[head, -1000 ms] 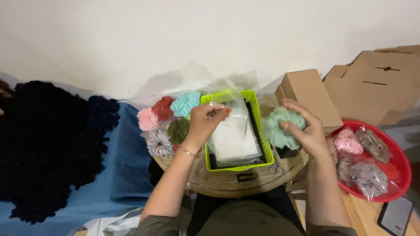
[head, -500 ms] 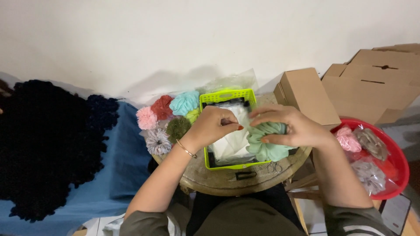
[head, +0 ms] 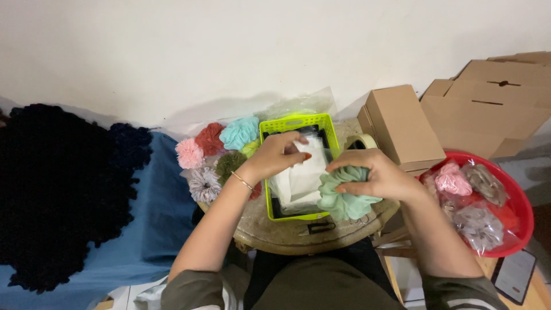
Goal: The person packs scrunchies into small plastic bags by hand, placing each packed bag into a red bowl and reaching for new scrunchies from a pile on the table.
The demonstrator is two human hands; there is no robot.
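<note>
Here: right hand clamped on mint scrunchie, at the green basket's right rim. Left hand pinches, apparently, a clear bag just left of the scrunchie, mouth towards it.

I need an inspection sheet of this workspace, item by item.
Surface: small round table, crowded.
Job's things: mint scrunchie in right hand; left hand on clear bags inside green basket.
Clutter: loose scrunchies left of basket.
Grippers: both hands' fingers closed on items.
Cables: nothing seen.
Surroundings: cardboard boxes, red basin of bagged scrunchies, dark fabric.
</note>
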